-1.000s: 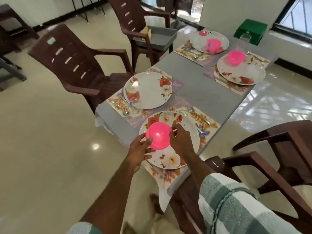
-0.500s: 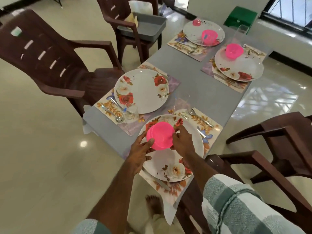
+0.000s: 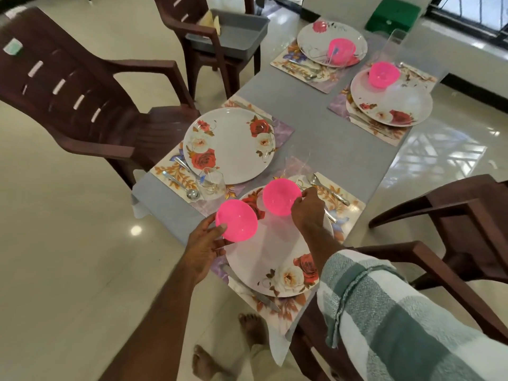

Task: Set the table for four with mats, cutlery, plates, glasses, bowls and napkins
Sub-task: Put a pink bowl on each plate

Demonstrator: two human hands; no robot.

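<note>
The bowls are where things are happening right now: the left hand (image 3: 204,247) is gripping one pink bowl (image 3: 237,220) by its rim at the near-left edge of the closest plate (image 3: 275,259), and the right hand (image 3: 308,213) is pinching the rim of a second pink bowl (image 3: 281,197) at the far end of that same plate, so both grips are clamped on bowls. I can't tell for sure whether either bowl is touching the plate yet. Progress-wise it's looking pretty far along: all four floral mats are down on the grey tabletop (image 3: 302,105), each one is carrying a rose-pattern plate, and cutlery is lying beside the plates. The two far settings are already wearing their pink bowls, one (image 3: 341,50) on the far-left plate and one (image 3: 383,75) on the far-right plate. The near-left plate (image 3: 229,144) is sitting bare, so I'm guessing one of the two held bowls is heading there. A clear glass (image 3: 211,182) is standing just beside that plate and another glass (image 3: 393,44) is showing at the far end; the others are too see-through to count. I'm not spotting any napkins on the mats, so those seem to be waiting. No brand or readable writing anywhere; the greenish sticker (image 3: 13,47) on the near-left chair (image 3: 82,105) is too blurry to read.
</note>
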